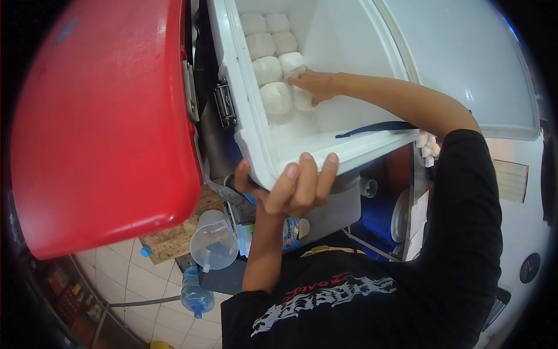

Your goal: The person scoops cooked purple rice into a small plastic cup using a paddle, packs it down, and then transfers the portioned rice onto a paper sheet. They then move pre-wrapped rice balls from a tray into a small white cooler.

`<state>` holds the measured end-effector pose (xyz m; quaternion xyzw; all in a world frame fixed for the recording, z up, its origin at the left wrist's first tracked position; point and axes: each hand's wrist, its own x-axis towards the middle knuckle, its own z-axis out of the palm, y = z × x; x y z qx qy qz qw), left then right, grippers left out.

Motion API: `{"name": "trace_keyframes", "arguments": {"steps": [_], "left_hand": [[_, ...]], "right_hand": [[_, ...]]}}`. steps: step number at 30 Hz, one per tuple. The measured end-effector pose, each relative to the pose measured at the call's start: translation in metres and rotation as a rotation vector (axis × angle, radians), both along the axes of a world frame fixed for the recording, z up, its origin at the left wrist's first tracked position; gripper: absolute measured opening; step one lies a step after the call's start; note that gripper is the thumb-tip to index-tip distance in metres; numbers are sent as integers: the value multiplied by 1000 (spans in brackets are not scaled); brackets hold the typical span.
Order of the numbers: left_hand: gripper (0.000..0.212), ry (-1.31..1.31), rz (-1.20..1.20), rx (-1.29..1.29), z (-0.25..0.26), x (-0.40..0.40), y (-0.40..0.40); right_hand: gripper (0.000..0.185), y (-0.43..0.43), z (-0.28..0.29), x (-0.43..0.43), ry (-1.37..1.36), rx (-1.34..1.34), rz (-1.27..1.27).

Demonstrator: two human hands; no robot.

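My left hand (296,187) grips the near corner of a white cooler box (257,144), its fingers over the rim and the thumb on the outer side. Inside, several rounded white bundles (276,98) sit in two columns along the left wall; what they contain cannot be seen. My right hand (317,86) reaches in and holds the nearest bundle of the right column (302,98), its fingers spread around the bundle's upper side. That hand partly hides this bundle. The fingertips also come against the bundle behind it (292,64).
A red lid (109,131) stands at the left, near the box's metal latch (225,104). At the right is the raised white lid (475,65). A dark blue strap (375,128) crosses the near rim. Below are a clear plastic jug (213,244) and a blue water bottle (196,290).
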<state>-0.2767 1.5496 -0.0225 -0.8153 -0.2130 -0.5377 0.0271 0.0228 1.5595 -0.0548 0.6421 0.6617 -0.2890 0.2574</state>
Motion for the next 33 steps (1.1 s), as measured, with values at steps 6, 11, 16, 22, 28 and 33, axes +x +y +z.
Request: {"name": "trace_keyframes", "arguments": {"steps": [6,11,16,22,28,33], "left_hand": [[34,-138,-67,0,-5,6,3],[41,-184,25,-10,-7,4,10],[37,-107,6,33,15,2,-2],[37,10,-84,-63,37,16,-38],[37,-308,192,-485,13,-38,-96],[28,-463,363,-1129,-58,-65,-238]], "right_hand": [[38,63,93,-23,-81,174,87],[16,0,244,-123,219,1158,127],[19,-241,274,-102,1002,525,-208],[25,-604,84,16,624,1029,-1748],[43,-866,-138,188,397,1540,-2586],[74,-908,-160,302,360,1520,-2740]]}}
